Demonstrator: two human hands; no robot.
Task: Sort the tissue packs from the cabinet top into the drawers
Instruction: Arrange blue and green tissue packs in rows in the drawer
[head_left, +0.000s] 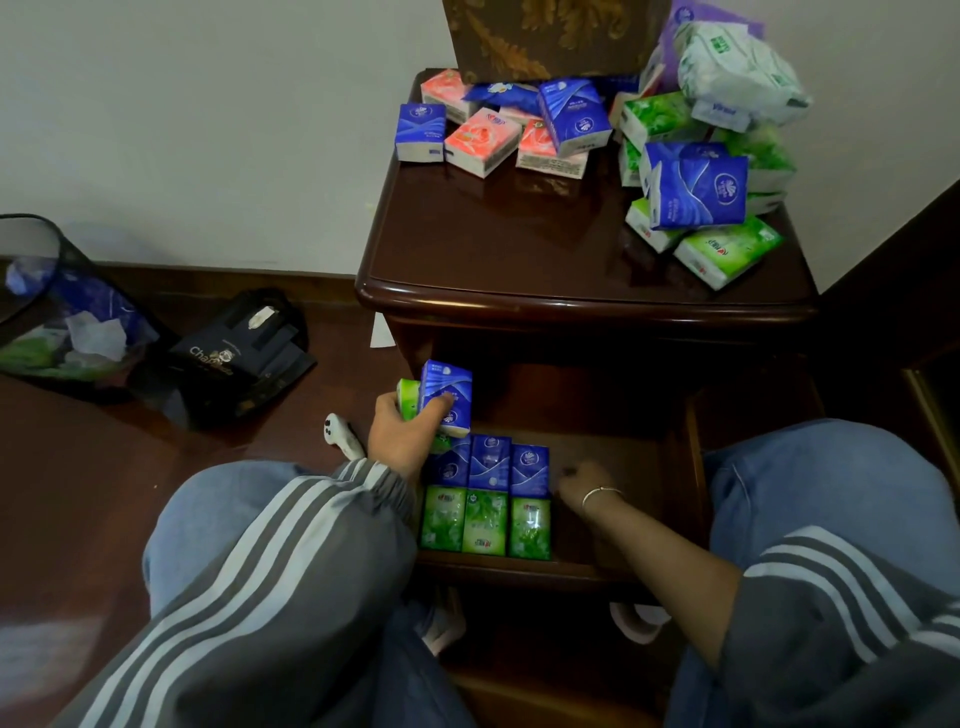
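Home bedroom: dark wood bedside cabinet (587, 260) against wall, wooden floor (78, 493), mesh wastebasket (57, 312) nearby.

Dim, soft indoor light, seemingly from twelve o'clock, leaves a faint sheen of glare on the cabinet top (519, 249). The drawer (613, 415) interior sinks into shadow. Wide-angle distortion bends the edges, and the corners at five and seven o'clock blur.
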